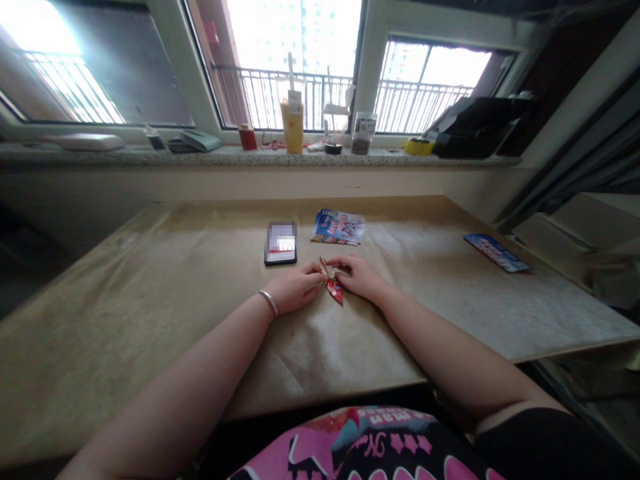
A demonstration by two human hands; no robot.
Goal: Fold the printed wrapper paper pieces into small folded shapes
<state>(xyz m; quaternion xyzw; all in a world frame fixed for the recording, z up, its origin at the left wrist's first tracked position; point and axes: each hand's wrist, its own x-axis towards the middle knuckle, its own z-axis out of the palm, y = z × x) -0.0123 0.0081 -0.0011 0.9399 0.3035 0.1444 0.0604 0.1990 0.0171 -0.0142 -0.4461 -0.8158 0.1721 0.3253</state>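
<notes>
Work piece: small red-and-white folded paper figure (332, 283), lying on the tan paper-covered bench (165, 293), centre of the view, between the two hands.
Long axis: runs from about 11 o'clock to 5 o'clock, the pointed red tip towards the person.
Left hand (295, 288): lies at 9 o'clock of the figure, palm down, fingertips pressed together on its upper left edge; silver bangle (269, 302) on the wrist.
Right hand (361, 276): lies at 3 o'clock of the figure, palm down, fingertips pinching its upper right edge.
Nearer hand: neither; both touch the figure at its upper end.
Arm pose: both forearms rest low across the bench, converging on the figure.
Surroundings: black smartphone (281, 243) at 11 o'clock of the figure; blue printed paper packet (339, 227) at 12 o'clock; second blue packet (496, 253) well apart at 3 o'clock.
</notes>
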